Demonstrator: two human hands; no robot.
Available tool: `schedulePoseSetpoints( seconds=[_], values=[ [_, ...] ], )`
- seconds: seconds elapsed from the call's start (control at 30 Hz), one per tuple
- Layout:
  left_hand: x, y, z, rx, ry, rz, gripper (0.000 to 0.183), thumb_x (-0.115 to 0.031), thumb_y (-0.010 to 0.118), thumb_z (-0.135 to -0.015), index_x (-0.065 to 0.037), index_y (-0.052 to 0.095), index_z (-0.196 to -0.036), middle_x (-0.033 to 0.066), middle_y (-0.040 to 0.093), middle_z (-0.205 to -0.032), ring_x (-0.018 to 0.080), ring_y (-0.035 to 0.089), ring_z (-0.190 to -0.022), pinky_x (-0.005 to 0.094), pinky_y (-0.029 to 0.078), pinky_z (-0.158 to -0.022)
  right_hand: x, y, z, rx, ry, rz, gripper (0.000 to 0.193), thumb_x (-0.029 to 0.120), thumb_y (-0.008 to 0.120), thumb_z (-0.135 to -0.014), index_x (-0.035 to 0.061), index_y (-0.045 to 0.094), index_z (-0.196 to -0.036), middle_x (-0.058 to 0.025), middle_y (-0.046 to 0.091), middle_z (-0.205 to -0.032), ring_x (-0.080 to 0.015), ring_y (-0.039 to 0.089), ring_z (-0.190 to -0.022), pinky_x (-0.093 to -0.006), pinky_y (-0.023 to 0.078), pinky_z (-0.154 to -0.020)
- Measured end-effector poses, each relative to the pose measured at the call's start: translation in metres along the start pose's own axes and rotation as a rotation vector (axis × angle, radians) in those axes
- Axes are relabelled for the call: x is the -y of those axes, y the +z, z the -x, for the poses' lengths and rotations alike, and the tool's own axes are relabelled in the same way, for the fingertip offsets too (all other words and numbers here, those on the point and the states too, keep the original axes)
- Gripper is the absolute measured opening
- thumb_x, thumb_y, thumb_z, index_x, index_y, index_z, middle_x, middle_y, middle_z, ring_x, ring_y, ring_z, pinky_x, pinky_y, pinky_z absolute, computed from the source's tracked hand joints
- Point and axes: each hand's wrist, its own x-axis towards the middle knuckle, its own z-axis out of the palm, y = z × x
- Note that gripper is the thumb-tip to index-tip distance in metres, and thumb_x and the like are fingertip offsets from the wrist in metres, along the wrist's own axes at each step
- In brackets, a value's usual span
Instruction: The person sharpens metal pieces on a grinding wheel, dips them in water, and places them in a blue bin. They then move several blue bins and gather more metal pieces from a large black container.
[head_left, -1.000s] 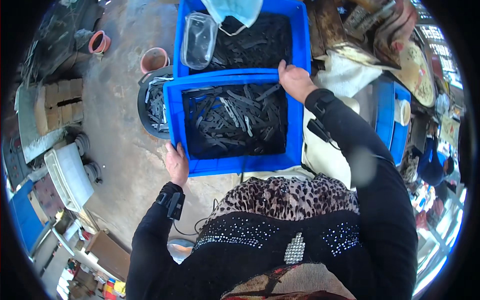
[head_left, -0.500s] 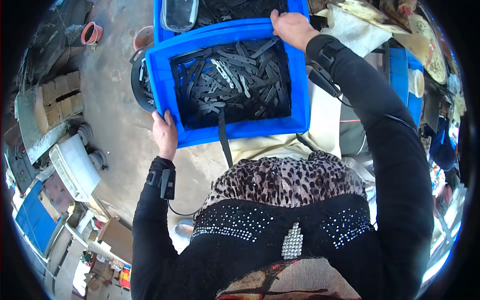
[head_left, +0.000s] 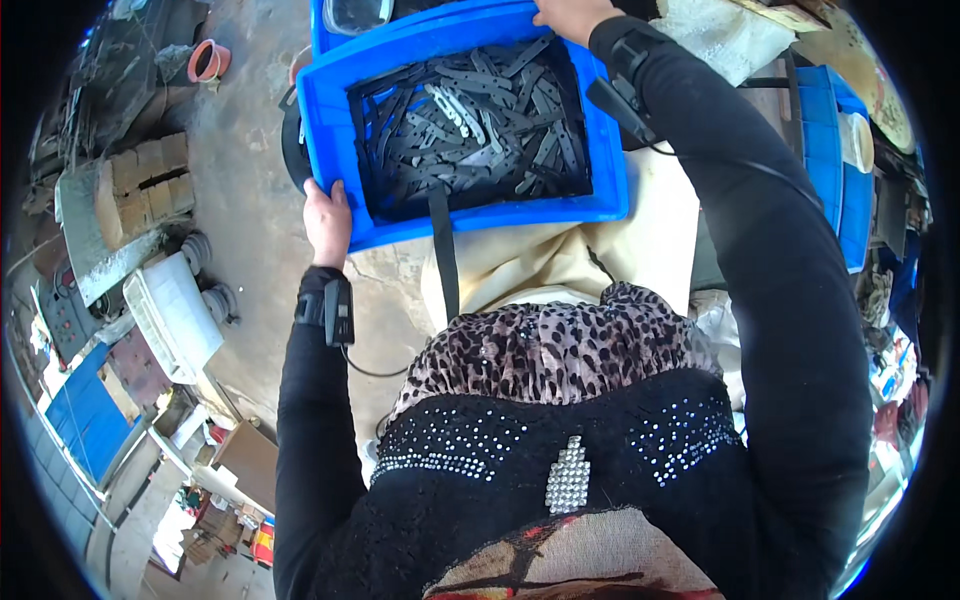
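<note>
**Blue bin of dark strips gripped at two corners**

In the head view, the blue bin (head_left: 480,222) fills the upper middle of the frame. Its long axis runs left to right, the right end riding slightly higher. Its open top faces the camera.

The bin is a smooth, glossy rectangle, seemingly plastic, with a broad rim. Inside lie matt dark strips (head_left: 540,95), slim and flat, some pierced with small holes; they point every which way. A few pale strips (head_left: 448,105) near the middle slant from upper left to lower right. A flat black strap (head_left: 444,265) hangs over the lower wall toward the gathered, leopard-spotted cloth (head_left: 550,350).

The left hand (head_left: 327,228) grasps the bin's lower left edge, thumb near the rim, its fingers closed around the wall. The right hand (head_left: 578,15), partly cut off by the frame's top, has its fingers curled over the upper right rim. A second blue bin (head_left: 321,40) shows just above, holding a clear container (head_left: 358,14).
</note>
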Motion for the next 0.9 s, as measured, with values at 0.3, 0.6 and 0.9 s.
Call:
schedulePoseSetpoints(
  seconds=[0.3, 0.6, 0.9],
  values=[
    [0.008, 0.006, -0.011, 0.011, 0.032, -0.044, 0.035, -0.028, 0.059, -0.087, 0.002, 0.047, -0.101, 0.0301, 0.062, -0.086, 0.0475, 0.060, -0.083, 0.0519, 0.047, -0.071, 0.037, -0.008, 0.114, -0.124, 0.268, -0.020, 0.043, 0.037, 0.060, -0.085, 0.0024, 0.054, -0.110, -0.0179, 0.064, -0.080, -0.0348, 0.063, -0.074, -0.0440, 0.050, -0.061],
    [0.001, 0.004, -0.003, -0.009, 0.046, 0.080, 0.034, -0.027, 0.061, -0.086, 0.001, 0.044, -0.097, 0.0281, 0.063, -0.081, 0.0455, 0.062, -0.078, 0.0519, 0.049, -0.070, 0.131, 0.008, 0.234, 0.146, 0.897, -0.534, 0.073, 0.053, 0.060, -0.084, 0.0021, 0.040, -0.132, -0.0249, 0.063, -0.102, -0.0364, 0.063, -0.096, -0.0438, 0.048, -0.082],
    [-0.011, -0.014, -0.002, 0.111, 0.019, 0.170, 0.030, -0.024, 0.057, -0.089, 0.001, 0.044, -0.098, 0.0261, 0.064, -0.078, 0.0436, 0.062, -0.072, 0.0507, 0.048, -0.064, 0.182, 0.005, 0.264, 0.106, 1.265, -1.236, 0.075, 0.054, 0.065, -0.082, 0.0051, 0.042, -0.133, -0.0101, 0.052, -0.123, -0.0212, 0.054, -0.110, -0.0345, 0.045, -0.085]
  ],
)
